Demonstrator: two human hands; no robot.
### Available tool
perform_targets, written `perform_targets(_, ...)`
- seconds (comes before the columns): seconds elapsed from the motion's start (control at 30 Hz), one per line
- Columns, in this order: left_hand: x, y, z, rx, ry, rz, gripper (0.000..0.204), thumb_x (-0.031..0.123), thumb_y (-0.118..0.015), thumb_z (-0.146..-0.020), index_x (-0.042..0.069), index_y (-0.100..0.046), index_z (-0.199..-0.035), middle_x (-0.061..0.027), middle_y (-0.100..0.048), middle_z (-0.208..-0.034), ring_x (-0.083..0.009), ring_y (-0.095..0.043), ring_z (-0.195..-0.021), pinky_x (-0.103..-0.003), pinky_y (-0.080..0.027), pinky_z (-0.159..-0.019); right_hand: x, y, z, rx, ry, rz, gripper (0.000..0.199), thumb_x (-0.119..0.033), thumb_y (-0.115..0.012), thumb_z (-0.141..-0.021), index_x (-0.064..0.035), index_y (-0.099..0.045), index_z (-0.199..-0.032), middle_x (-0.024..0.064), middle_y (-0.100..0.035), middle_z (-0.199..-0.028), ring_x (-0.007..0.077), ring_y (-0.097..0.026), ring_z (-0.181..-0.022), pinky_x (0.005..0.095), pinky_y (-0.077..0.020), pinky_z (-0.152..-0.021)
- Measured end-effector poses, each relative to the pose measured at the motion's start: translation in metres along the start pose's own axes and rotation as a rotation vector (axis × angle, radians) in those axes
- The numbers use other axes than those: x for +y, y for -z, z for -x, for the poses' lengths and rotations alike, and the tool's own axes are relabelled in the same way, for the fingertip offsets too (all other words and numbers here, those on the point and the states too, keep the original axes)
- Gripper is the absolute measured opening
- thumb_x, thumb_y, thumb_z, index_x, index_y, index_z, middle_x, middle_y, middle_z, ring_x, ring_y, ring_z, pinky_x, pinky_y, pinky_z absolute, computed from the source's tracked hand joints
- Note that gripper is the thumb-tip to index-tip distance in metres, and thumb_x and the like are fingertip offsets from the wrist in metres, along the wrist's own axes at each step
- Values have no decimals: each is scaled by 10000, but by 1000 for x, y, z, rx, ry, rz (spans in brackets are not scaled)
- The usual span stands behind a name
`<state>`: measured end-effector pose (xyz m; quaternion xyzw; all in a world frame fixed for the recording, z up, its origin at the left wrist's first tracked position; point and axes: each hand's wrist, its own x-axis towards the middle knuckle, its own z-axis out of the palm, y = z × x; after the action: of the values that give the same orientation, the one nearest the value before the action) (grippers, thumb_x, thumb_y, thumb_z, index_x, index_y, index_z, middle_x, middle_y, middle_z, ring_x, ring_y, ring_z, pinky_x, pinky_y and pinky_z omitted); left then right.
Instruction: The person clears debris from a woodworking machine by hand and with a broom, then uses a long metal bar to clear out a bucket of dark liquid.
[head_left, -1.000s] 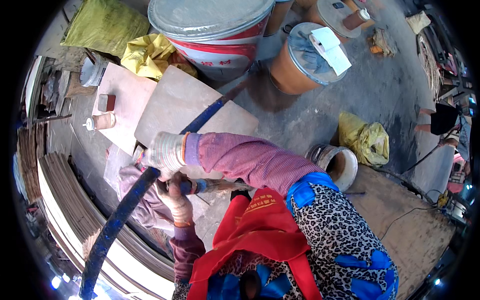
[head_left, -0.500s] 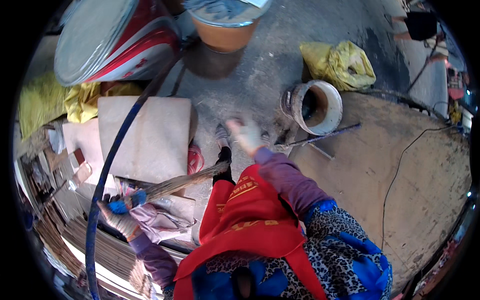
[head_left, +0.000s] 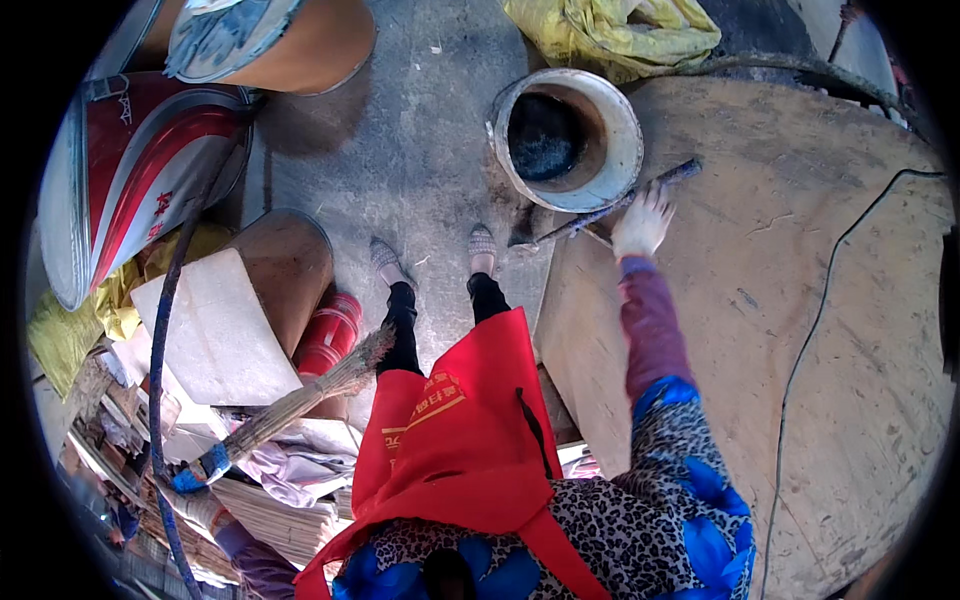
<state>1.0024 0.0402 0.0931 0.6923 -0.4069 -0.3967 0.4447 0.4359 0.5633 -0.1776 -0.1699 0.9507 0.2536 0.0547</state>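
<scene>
My left hand [head_left: 202, 508], in a pale glove, is closed around the blue-wrapped end of a straw broom [head_left: 290, 405] at the lower left. The broom's frayed bristles point up and right, beside my leg. On the right, my gloved right hand [head_left: 643, 222] reaches over a dark stick [head_left: 683, 171]. Its fingers are stretched out across the stick, and I see no grip around it. The stick lies along the near side of a stained white bucket [head_left: 618, 150], which has dark contents inside. A thinner rod [head_left: 597, 236] shows beside my right wrist.
A large brown board [head_left: 740, 300] spans the right side, with a black cable [head_left: 822, 300] across it. Yellow sacks [head_left: 620, 35] stand behind the bucket. At left are a red-and-white drum [head_left: 150, 180], a brown drum [head_left: 310, 50], a red container [head_left: 330, 330] and a long dark hose [head_left: 165, 350].
My right hand has moved right, from in front of my feet to the stick by the bucket. My left hand has shifted down and left with the broom. The view has turned.
</scene>
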Motion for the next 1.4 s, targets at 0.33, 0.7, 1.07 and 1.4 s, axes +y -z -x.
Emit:
perform_targets(0.33, 11, -56, 34, -33, -40, -11, 385, 311, -495, -863, 112, -521, -1191, -81, -510, -1219, -219, -498, -1080, -354, -386, -935, 61, -53, -94, -465, 550, 474, 286, -199, -405, -861, -112, -607, -1043, 57, -594, -1077, 223, -522, -1057, 499, -300, -921)
perform_targets(0.7, -3, -48, 24, -125, 48, 9, 372, 331, -566, -839, 82, -565, -1115, -55, -579, -966, -181, -549, -840, -304, -455, -772, 124, 51, 42, -380, 592, 79, 115, -180, -552, -727, -105, -627, -773, 74, -621, -768, 255, -611, -778, 386, -472, -632)
perform_targets(1.07, -6, -76, 53, -92, 30, 46, 419, 358, -604, -815, 33, -554, -1074, -64, -552, -931, -170, -532, -844, -292, -456, -719, 189, 175, 198, -818, -190, -586, 210, -279, -611, -677, -89, -613, -764, 84, -592, -604, 253, -592, -566, 350, -440, -516)
perform_targets(1.4, -6, -87, 55, -206, 28, 42, 425, 350, -543, -853, 31, -524, -1133, -66, -547, -961, -152, -509, -825, -287, -439, -726, 86, 169, 231, -1037, -808, -1326, 127, -188, -572, -765, -97, -527, -689, -27, -452, -529, 80, -414, -390, 253, -343, -359)
